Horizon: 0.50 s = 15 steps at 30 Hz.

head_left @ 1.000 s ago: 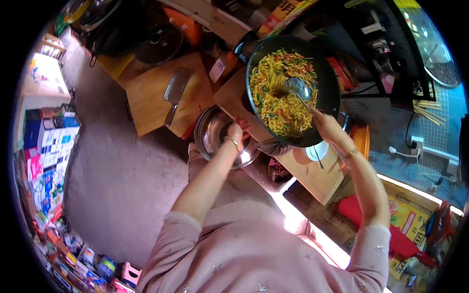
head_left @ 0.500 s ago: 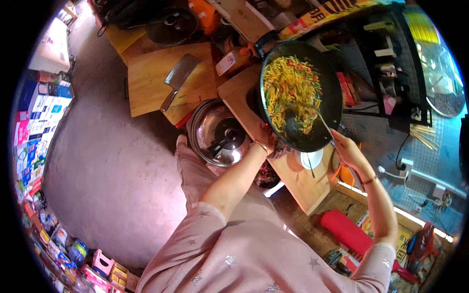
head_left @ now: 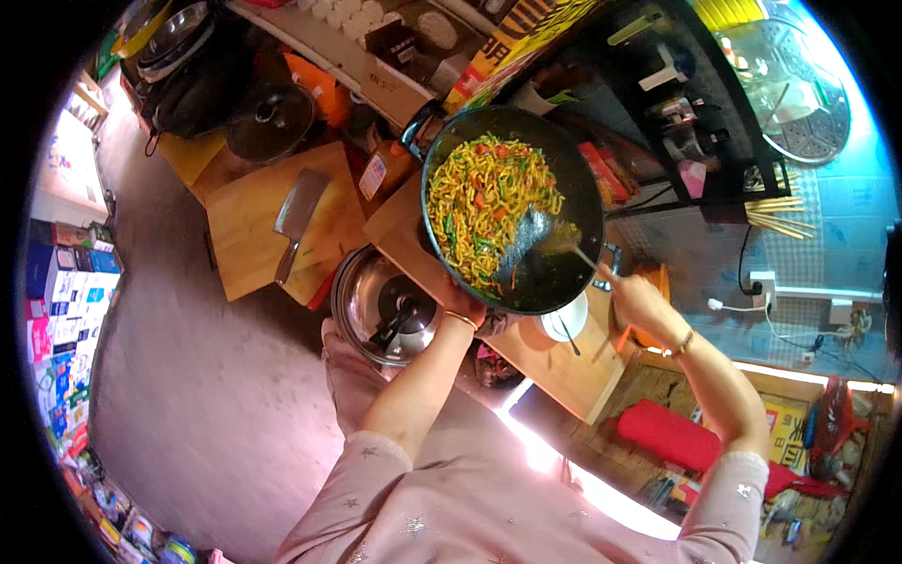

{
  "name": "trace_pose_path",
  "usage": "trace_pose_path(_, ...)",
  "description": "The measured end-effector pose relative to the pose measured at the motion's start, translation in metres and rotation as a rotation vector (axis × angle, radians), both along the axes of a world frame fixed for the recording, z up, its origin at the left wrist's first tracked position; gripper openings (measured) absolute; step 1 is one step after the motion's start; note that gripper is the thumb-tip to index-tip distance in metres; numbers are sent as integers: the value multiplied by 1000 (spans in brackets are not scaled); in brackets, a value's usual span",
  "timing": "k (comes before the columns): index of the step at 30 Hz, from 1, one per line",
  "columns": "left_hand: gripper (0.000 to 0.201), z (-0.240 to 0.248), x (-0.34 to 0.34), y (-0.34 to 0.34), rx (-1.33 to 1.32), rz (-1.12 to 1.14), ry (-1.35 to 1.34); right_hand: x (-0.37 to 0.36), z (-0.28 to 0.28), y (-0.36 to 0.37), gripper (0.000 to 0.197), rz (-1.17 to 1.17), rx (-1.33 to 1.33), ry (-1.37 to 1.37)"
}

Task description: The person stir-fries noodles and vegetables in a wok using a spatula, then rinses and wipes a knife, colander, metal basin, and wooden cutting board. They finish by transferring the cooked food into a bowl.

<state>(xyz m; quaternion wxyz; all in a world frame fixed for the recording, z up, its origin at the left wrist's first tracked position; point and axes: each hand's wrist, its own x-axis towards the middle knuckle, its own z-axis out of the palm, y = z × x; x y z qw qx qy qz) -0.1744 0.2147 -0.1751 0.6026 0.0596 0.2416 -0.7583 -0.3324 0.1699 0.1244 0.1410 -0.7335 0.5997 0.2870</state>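
Note:
A dark wok (head_left: 578,179) holds a stir-fry of yellow noodle-like strands (head_left: 489,188) with green and red pieces, heaped on its left side. My right hand (head_left: 648,308) is closed around the handle of a metal spatula (head_left: 531,235), whose blade rests inside the wok beside the food. At the wok's lower left rim is my left hand (head_left: 463,303); its fingers are largely hidden by the wok, so their grip does not show. Just right of that hand, below the wok, a white bowl (head_left: 575,318) has a thin utensil in it.
Left of the wok stands a pot with a shiny lid (head_left: 362,296). Beyond it, a cleaver (head_left: 301,207) lies on a wooden cutting board (head_left: 240,230). A black rack (head_left: 700,132) stands at the right, with a power strip (head_left: 799,289) on the wall below.
The spatula has swept the food toward the wok's left side, baring more of its dark surface. The whole view has shifted and turned; both hands stay at the wok and spatula.

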Motion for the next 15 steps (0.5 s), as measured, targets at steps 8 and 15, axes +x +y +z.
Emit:
trace_pose_path(8, 53, 18, -15, -9, -67, 24, 91, -22, -58, -49, 59, 155, -272, 21)
trace_pose_path(15, 57, 6, 7, -10, -137, -35, 201, -20, -57, -32, 35, -1475, 162, -1063)
